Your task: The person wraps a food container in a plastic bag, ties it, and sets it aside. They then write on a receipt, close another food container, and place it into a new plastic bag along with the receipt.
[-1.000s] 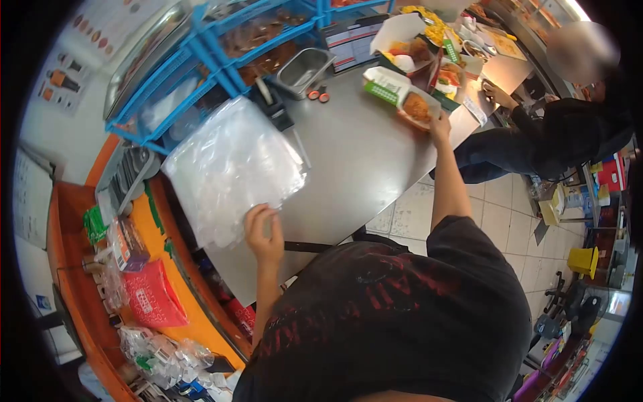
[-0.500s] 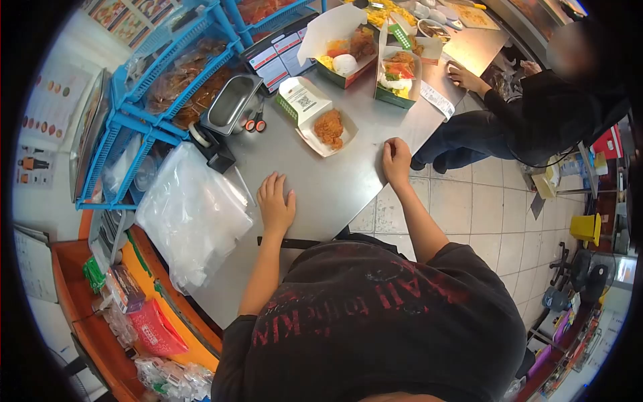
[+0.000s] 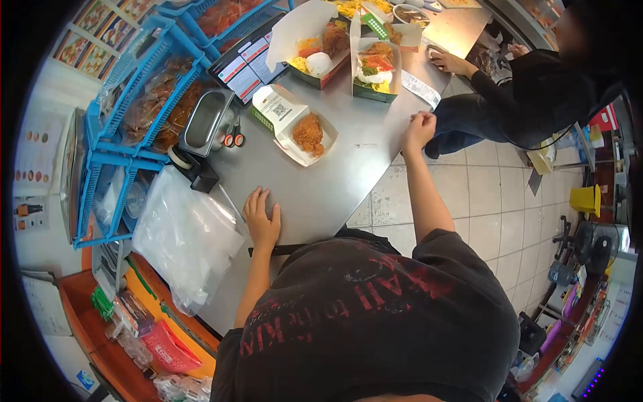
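My left hand [image 3: 262, 218] lies on the steel counter [image 3: 315, 194] near its front edge, fingers spread, holding nothing. Curled closed, my right hand [image 3: 420, 130] is at the counter's right edge, just below a printed receipt [image 3: 418, 89]; whether anything is inside it is hidden. Between and beyond my hands sits an open carton with fried chicken [image 3: 309, 135]. Farther back, two larger open boxes hold chicken, egg and vegetables: a left one [image 3: 320, 63] and a right one [image 3: 376, 74]. Orange-handled scissors [image 3: 234, 140] lie left of the carton.
Plastic bags [image 3: 184, 234] lie left of my left hand. A tape dispenser [image 3: 194, 169], a metal tray [image 3: 206, 124], a tablet [image 3: 248, 70] and blue baskets [image 3: 127, 157] stand along the left. Across the counter's right side, a co-worker [image 3: 529, 100] rests a hand near its edge.
My right hand has moved forward and right along the counter's edge, closer to the receipt. The view has shifted, so the counter items appear farther left. My left hand stays flat on the counter.
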The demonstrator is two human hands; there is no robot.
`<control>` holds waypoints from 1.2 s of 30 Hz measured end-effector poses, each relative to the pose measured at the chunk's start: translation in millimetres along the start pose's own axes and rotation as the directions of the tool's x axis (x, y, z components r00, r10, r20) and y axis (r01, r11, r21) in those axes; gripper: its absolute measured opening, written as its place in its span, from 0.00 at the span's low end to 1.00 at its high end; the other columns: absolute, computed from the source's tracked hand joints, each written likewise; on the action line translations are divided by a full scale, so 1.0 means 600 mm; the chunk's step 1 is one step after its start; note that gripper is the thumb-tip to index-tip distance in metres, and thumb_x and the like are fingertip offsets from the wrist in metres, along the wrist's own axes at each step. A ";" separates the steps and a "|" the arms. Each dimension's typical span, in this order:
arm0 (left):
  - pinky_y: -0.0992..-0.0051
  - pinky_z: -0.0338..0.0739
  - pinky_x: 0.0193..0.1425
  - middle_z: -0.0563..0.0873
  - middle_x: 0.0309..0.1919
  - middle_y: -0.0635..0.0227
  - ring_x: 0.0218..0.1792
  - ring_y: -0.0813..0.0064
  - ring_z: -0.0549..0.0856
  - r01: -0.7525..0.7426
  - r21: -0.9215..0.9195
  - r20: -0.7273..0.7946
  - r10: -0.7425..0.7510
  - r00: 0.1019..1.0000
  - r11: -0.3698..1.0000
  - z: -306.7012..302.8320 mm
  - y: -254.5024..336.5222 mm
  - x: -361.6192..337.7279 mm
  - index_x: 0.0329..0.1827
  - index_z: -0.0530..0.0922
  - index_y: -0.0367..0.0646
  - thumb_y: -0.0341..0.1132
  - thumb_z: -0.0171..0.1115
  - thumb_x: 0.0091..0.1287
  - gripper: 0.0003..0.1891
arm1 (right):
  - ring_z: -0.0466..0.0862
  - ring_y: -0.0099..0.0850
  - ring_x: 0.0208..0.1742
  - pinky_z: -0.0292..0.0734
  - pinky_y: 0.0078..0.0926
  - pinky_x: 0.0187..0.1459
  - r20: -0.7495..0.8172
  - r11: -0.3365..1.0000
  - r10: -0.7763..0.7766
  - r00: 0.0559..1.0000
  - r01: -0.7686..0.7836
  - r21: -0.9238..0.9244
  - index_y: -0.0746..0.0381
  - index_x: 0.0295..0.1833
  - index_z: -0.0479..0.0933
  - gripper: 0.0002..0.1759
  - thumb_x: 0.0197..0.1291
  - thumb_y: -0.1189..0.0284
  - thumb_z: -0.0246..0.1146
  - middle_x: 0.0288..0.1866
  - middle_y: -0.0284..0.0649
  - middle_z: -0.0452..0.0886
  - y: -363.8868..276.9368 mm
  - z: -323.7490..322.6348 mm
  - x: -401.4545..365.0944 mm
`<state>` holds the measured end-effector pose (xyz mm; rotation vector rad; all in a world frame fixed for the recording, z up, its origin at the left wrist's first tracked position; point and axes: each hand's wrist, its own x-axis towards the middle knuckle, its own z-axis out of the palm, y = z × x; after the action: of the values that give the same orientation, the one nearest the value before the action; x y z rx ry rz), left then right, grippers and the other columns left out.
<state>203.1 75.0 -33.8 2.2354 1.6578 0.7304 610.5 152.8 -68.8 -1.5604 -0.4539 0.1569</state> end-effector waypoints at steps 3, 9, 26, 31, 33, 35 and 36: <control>0.59 0.56 0.67 0.72 0.59 0.61 0.62 0.59 0.67 0.014 -0.001 -0.001 -0.014 1.000 1.000 -0.002 0.002 0.001 0.54 0.73 0.42 0.36 0.59 0.57 0.20 | 0.76 0.24 0.24 0.70 0.20 0.27 -0.194 0.991 0.089 0.977 -0.067 0.117 0.65 0.36 0.69 0.03 0.56 0.78 0.52 0.26 0.39 0.76 0.021 0.006 0.050; 0.60 0.56 0.66 0.72 0.59 0.62 0.62 0.59 0.67 0.023 0.005 0.003 -0.023 1.000 1.000 -0.002 0.003 0.002 0.54 0.74 0.42 0.36 0.59 0.57 0.20 | 0.71 0.25 0.19 0.67 0.20 0.19 -0.237 0.820 0.486 0.841 -0.346 0.456 0.64 0.37 0.65 0.04 0.54 0.78 0.49 0.25 0.38 0.71 0.007 0.000 0.090; 0.61 0.64 0.59 0.79 0.48 0.62 0.53 0.59 0.74 -0.067 -0.082 -0.195 0.050 0.980 0.994 -0.008 -0.003 -0.011 0.45 0.77 0.41 0.33 0.59 0.55 0.14 | 0.77 0.43 0.41 0.73 0.40 0.40 0.995 0.454 0.074 0.068 0.886 -0.094 0.69 0.32 0.76 0.10 0.51 0.72 0.56 0.37 0.50 0.76 -0.141 -0.070 -0.295; 0.62 0.68 0.54 0.79 0.42 0.61 0.47 0.60 0.76 -0.225 -0.147 -0.062 0.218 0.974 0.963 -0.020 0.033 -0.071 0.36 0.77 0.39 0.30 0.61 0.54 0.08 | 0.76 0.47 0.48 0.71 0.38 0.51 0.877 0.766 -0.004 -0.481 0.562 0.312 0.70 0.50 0.74 0.20 0.52 0.71 0.61 0.45 0.52 0.76 -0.159 -0.012 -0.374; 0.62 0.66 0.55 0.79 0.42 0.62 0.48 0.62 0.76 -0.130 -0.046 -0.127 0.124 0.984 0.990 -0.023 0.025 -0.088 0.36 0.78 0.40 0.32 0.61 0.55 0.08 | 0.76 0.46 0.49 0.72 0.36 0.51 0.814 0.877 -0.077 -0.576 0.349 0.330 0.70 0.48 0.76 0.17 0.54 0.71 0.60 0.48 0.53 0.76 -0.184 0.031 -0.371; 0.60 0.62 0.58 0.77 0.45 0.63 0.51 0.62 0.74 -0.032 0.021 -0.161 0.035 0.986 0.999 -0.032 0.023 -0.101 0.34 0.78 0.40 0.36 0.61 0.56 0.09 | 0.78 0.50 0.42 0.72 0.42 0.46 0.855 0.872 -0.001 -0.519 0.417 0.255 0.66 0.35 0.79 0.13 0.57 0.66 0.56 0.38 0.53 0.79 -0.179 0.098 -0.392; 0.60 0.62 0.58 0.77 0.45 0.63 0.51 0.62 0.74 -0.010 0.017 -0.167 0.012 0.986 1.000 -0.034 0.027 -0.105 0.34 0.78 0.40 0.36 0.61 0.56 0.09 | 0.78 0.53 0.37 0.74 0.43 0.40 0.902 0.874 0.004 -0.431 0.440 0.206 0.67 0.32 0.78 0.13 0.55 0.66 0.57 0.34 0.52 0.80 -0.193 0.134 -0.413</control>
<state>191.2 8.9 -23.8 2.2506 1.7330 0.9341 333.7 131.0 -3.5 -1.0351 -2.4190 1.2790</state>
